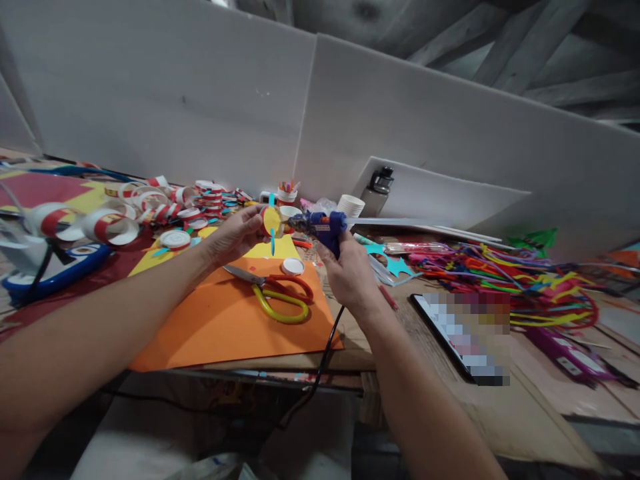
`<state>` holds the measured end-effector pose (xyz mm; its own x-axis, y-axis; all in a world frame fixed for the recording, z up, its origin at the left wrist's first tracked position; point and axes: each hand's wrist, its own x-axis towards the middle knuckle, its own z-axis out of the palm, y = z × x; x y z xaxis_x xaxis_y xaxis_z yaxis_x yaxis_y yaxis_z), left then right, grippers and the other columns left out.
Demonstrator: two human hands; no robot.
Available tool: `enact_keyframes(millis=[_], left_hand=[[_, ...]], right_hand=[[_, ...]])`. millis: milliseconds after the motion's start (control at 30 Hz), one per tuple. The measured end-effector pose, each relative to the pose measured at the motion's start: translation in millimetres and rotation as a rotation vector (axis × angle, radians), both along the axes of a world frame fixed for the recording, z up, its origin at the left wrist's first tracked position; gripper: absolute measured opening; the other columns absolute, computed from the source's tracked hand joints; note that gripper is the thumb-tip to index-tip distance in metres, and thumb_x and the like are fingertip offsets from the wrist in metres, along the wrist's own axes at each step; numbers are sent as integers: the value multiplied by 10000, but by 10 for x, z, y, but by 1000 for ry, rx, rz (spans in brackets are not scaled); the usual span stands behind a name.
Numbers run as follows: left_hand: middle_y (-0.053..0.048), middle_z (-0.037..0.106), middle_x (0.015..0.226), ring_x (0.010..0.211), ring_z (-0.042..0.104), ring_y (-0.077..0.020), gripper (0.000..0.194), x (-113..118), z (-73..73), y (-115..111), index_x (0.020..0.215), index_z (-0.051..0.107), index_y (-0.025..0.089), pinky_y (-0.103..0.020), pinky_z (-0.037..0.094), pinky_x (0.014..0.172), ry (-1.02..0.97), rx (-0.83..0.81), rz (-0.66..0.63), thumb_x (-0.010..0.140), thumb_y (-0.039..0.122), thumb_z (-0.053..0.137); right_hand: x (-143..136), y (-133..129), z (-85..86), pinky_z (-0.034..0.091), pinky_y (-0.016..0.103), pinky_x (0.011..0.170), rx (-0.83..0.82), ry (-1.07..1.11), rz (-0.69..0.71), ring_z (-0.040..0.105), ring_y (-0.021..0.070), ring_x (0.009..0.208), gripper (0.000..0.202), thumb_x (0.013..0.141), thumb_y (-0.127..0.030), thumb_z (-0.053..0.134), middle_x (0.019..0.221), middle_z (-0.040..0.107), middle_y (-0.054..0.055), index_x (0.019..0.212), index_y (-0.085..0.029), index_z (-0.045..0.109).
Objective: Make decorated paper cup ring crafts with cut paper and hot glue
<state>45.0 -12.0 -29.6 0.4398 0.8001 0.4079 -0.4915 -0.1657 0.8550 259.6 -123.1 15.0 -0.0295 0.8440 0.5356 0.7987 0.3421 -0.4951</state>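
Note:
Pinched in my left hand (239,235) is a small round yellow paper piece (272,222) with a red-and-white rim and blue strips sticking out above and below. My right hand (349,268) is wrapped round the handle of a blue glue gun (327,225). Its dark, crusted nozzle points left, close to the yellow piece; I cannot tell whether they touch. A clear glue stick (370,221) extends from the back of the gun. Below both hands, scissors (277,298) with red and yellow handles lie on orange paper (215,333), near a white bottle cap (293,267).
Paper rings (107,227) and red-and-white round pieces (209,200) crowd the left. White paper cups (350,205) and a bottle (376,193) stand at the back. A phone (450,333) and colourful pipe cleaners (505,273) lie right. A black cord (327,353) hangs over the table edge.

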Motion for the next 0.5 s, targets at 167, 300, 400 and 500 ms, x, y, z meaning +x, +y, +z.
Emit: enact_keyframes(millis=[167, 300, 400, 500], left_hand=[[-71, 701, 918, 790, 664, -165, 575, 5, 3, -28, 1026, 661, 150, -243, 522, 677, 11, -13, -15, 611, 513, 827], [-81, 702, 909, 785, 665, -163, 587, 10, 17, -58, 1010, 657, 142, -237, 518, 671, 27, -18, -36, 603, 529, 828], [-72, 699, 926, 786, 662, -159, 593, 4, 30, -57, 1027, 654, 150, -231, 510, 652, 30, -19, -40, 600, 521, 832], [-39, 690, 907, 767, 651, -134, 575, -7, 44, -49, 1018, 652, 159, -218, 511, 654, -2, -19, 0, 583, 476, 856]], right_hand=[[-3, 2, 7, 477, 405, 791, -6, -18, -7, 642, 293, 906, 387, 896, -381, 504, 1055, 689, 150, 1212, -168, 572], [-7, -2, 15, 478, 413, 798, -6, -23, -14, 640, 302, 919, 412, 895, -381, 507, 1068, 685, 157, 1240, -163, 561], [-8, -5, 19, 479, 416, 801, -11, -32, -10, 639, 308, 925, 438, 897, -393, 506, 1065, 685, 154, 1271, -169, 548], [-14, -5, 18, 479, 431, 807, -30, -49, -14, 636, 317, 921, 437, 894, -381, 508, 1048, 686, 160, 1268, -159, 550]])
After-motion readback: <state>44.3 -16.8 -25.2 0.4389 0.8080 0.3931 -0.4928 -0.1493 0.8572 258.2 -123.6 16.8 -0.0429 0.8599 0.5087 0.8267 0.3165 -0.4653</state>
